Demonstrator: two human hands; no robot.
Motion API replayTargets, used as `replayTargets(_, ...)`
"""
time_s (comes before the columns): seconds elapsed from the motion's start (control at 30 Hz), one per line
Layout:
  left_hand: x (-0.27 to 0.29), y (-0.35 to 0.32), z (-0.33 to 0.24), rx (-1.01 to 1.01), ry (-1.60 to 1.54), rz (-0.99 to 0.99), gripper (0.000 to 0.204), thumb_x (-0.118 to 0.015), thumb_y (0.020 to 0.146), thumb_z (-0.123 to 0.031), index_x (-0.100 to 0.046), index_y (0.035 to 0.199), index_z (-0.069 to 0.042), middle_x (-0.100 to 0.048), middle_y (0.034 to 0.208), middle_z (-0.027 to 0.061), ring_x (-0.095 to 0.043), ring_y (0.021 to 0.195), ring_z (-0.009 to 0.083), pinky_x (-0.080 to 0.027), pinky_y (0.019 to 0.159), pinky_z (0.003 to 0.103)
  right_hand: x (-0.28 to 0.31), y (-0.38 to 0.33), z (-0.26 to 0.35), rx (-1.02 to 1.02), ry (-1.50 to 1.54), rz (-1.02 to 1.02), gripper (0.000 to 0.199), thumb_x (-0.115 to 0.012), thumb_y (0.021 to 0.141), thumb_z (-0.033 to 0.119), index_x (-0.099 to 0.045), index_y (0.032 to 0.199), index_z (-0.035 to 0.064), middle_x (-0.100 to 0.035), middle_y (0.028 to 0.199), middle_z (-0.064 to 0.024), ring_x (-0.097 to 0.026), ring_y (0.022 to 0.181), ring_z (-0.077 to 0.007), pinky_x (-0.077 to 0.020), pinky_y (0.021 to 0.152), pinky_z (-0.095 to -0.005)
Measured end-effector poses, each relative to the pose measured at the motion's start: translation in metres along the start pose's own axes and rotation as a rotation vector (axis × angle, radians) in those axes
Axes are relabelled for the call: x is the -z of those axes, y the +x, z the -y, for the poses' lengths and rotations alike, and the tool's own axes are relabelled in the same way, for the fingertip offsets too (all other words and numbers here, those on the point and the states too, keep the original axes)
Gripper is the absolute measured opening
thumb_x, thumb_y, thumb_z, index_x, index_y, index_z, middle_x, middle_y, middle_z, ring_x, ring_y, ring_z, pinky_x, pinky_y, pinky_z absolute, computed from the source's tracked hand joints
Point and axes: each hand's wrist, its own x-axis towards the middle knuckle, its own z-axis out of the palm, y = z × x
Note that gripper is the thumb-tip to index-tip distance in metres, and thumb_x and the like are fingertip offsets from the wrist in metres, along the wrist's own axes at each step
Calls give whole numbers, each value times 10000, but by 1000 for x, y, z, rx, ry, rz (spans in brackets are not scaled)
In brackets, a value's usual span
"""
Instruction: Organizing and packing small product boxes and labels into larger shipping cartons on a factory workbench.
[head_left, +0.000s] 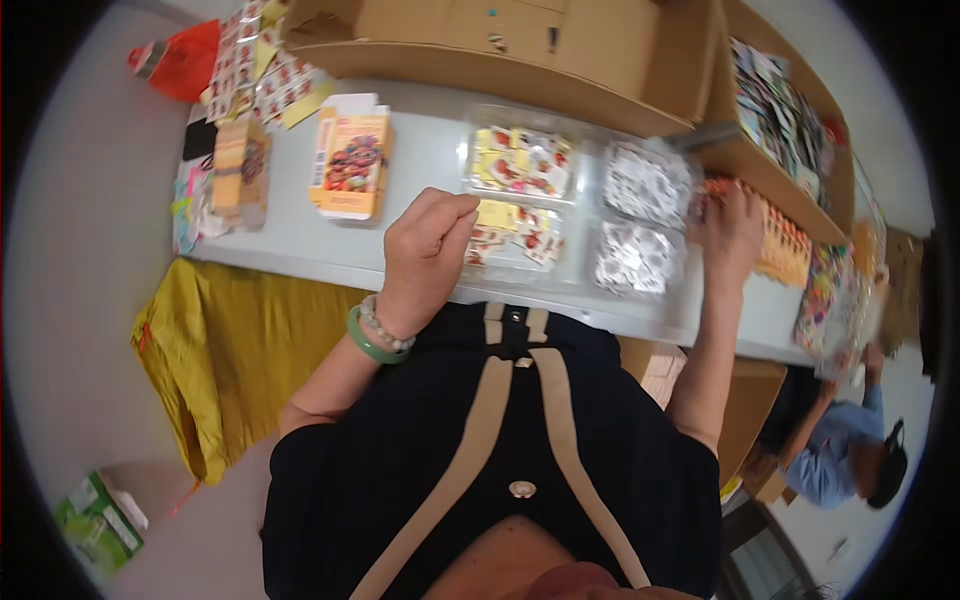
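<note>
**Two hands at a clear tray of small packets**

The left hand (428, 245) is curled into a loose fist, knuckles up, at the near left corner of the clear tray (580, 165). Whether its grip pinches a yellow packet (497, 213) cannot be told; the fingertips are tucked under. A green bangle (366, 343) and a bead bracelet circle the wrist.

The right hand (733, 228) rests at the tray's right edge, fingers over orange packs (783, 240); its grip is hidden too.

The tray lies on the pale surface (430, 150), with red-and-yellow packets in its left cells and black-and-white ones (645, 185) in its right, blurred by glare. An orange box (351, 163) lies left of it. Cardboard boxes (500, 40) sit behind. Another person in blue (835, 455) is partly cut off at lower right.
</note>
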Motion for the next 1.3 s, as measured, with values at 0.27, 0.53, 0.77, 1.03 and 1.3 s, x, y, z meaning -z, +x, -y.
replayTargets(0.27, 56, 38, 53, 242, 802, -77, 744, -699, 719, -299, -377, 1330, -22, -506, 1121, 176, -519, 1010, 323, -355, 826, 461, 11, 8, 59, 72, 387, 35, 213, -607, 801, -2, -598, 1013, 16, -576, 1113, -163, -583, 980, -331, -478, 826, -361)
replayTargets(0.53, 70, 31, 52, 167, 533, -254, 714, -695, 723, -226, -383, 1321, 9, -516, 1097, 176, -525, 992, 323, -377, 821, 431, 21, 10, 107, 159, 609, 213, 158, -603, 806, -22, -606, 962, 4, -595, 1077, -131, -591, 967, -249, -479, 807, -303)
replayTargets(0.77, 53, 21, 41, -222, 626, -356, 706, -699, 735, -117, -368, 1346, 9, -460, 1204, 230, -494, 1038, 374, -417, 824, 399, 21, 5, 199, -214, 1265, 668, 508, -631, 809, 104, -460, 1279, 13, -584, 1107, -143, -585, 851, -208, -488, 735, -290)
replayTargets(1.03, 39, 18, 51, 78, 1085, -116, 685, -701, 741, -390, -444, 1247, -6, -363, 1327, 233, -345, 1230, 404, -256, 960, 591, 1, 22, 225, 274, 806, 469, 512, -622, 798, 136, -429, 1259, 23, -543, 1171, -162, -586, 908, -294, -494, 771, -384)
replayTargets(1.3, 35, 3, 92, 102, 793, -131, 644, -640, 814, -317, -375, 1379, -162, -285, 1388, 267, -227, 1310, 444, -183, 1001, 631, -43, 67, 273, 535, 519, 314, 491, -590, 759, 70, -442, 1226, 47, -558, 1137, -164, -559, 1011, -329, -466, 829, -398)
